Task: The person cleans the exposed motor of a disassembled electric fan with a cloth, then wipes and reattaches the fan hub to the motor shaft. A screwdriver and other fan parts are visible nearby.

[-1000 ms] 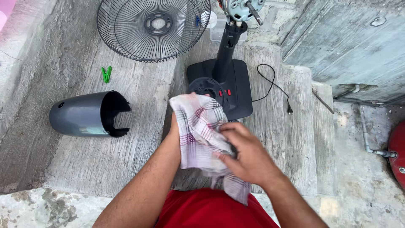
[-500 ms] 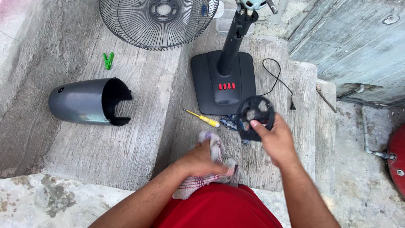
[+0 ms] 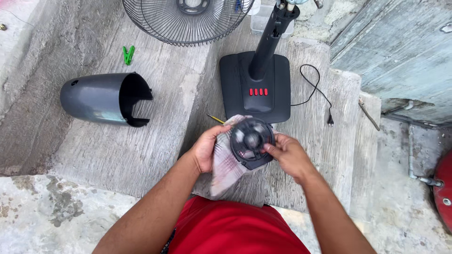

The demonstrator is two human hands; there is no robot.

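My left hand (image 3: 205, 148) holds a pale checked cloth (image 3: 225, 165) bunched under a round black fan part (image 3: 252, 141) with spokes. My right hand (image 3: 288, 156) grips that round part at its right rim, fingers on its face. Both hands sit just in front of the black fan base (image 3: 256, 87) with its red buttons and upright pole (image 3: 270, 40). A yellow screwdriver (image 3: 214, 118) pokes out from behind the cloth on the concrete.
A grey cylindrical motor cover (image 3: 104, 99) lies on its side at the left. A wire fan guard (image 3: 188, 19) lies at the top, a green clothes peg (image 3: 128, 54) near it. A black power cord (image 3: 314, 91) trails right toward a step edge.
My left hand lifted the cloth off the ground and brought it under the round black part. My right hand moved that part left, so both hands now meet on it.
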